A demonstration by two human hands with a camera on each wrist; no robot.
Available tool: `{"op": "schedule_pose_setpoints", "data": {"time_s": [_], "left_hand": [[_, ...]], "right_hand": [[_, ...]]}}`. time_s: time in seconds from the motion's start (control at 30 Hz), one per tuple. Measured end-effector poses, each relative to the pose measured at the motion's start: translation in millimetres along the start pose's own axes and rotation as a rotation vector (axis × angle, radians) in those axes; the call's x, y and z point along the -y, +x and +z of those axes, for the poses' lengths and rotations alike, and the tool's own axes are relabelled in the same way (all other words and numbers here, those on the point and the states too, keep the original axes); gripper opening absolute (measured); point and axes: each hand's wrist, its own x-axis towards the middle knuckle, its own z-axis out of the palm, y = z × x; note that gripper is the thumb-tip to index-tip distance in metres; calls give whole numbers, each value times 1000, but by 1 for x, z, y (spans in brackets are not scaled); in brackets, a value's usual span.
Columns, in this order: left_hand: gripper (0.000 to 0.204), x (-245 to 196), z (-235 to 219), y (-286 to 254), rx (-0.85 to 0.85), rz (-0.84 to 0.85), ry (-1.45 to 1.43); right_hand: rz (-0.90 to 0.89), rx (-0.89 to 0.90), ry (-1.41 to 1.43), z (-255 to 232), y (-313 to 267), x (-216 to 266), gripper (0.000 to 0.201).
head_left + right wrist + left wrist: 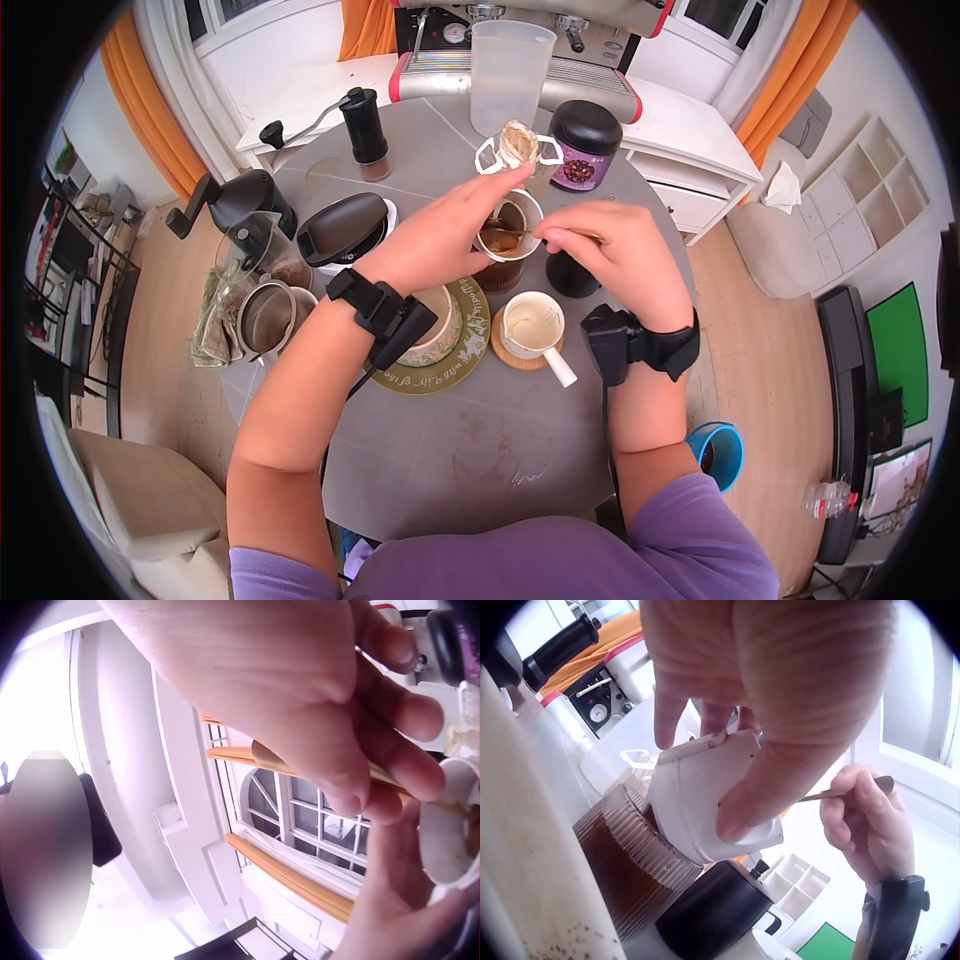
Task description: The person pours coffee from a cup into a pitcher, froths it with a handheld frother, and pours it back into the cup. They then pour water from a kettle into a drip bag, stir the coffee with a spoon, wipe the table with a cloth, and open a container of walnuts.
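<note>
My left hand [440,225] grips a white cup [697,791], with the thumb pressed against its side. The cup tilts over a ribbed glass [630,855] containing brown liquid. Brown material shows inside the cup in the head view. My right hand [625,255] pinches the thin handle of a metal spoon [825,795]; its other end reaches into the cup. Just beyond the cup, a used-looking paper drip coffee bag [518,143] sits with its white hangers spread. A black lidded pot [712,911] stands beside the ribbed glass.
A white handled cup [533,325] stands on a wooden coaster close to me. Left of it, a bowl sits on a green plate [455,365]. A black-lidded jar [583,145], a plastic pitcher [510,80] and a hand grinder [365,130] stand farther back.
</note>
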Motion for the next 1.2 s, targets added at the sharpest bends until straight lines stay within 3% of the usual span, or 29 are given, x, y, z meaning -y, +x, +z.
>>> {"op": "schedule_pose_setpoints", "data": {"time_s": [0.23,0.33,0.57,0.63,0.73,0.83,0.97,1.03,1.2], "left_hand": [[84,-1,-1,-2,-20,20,8],[84,-1,0,-1,-8,7,11],[83,2,0,-1,-27,40,24],[83,0,0,0,1,18,23],[83,0,0,-1,-18,16,17],[83,-3,-2,-1,0,1,2],[84,0,0,0,-19,23,13],[83,-1,-1,-1,-8,16,-6],[83,-1,-1,-1,-15,11,2]], "right_hand": [[-16,-138,-120,5,2,-3,11],[-4,-51,-108,7,2,-2,12],[10,-86,-20,2,0,0,11],[9,7,-27,3,1,2,11],[-4,-126,-148,7,2,-4,11],[9,-144,-61,6,2,-2,12],[27,-126,-83,9,2,-3,12],[48,-36,-64,6,1,0,12],[54,-63,56,5,-1,0,12]]}}
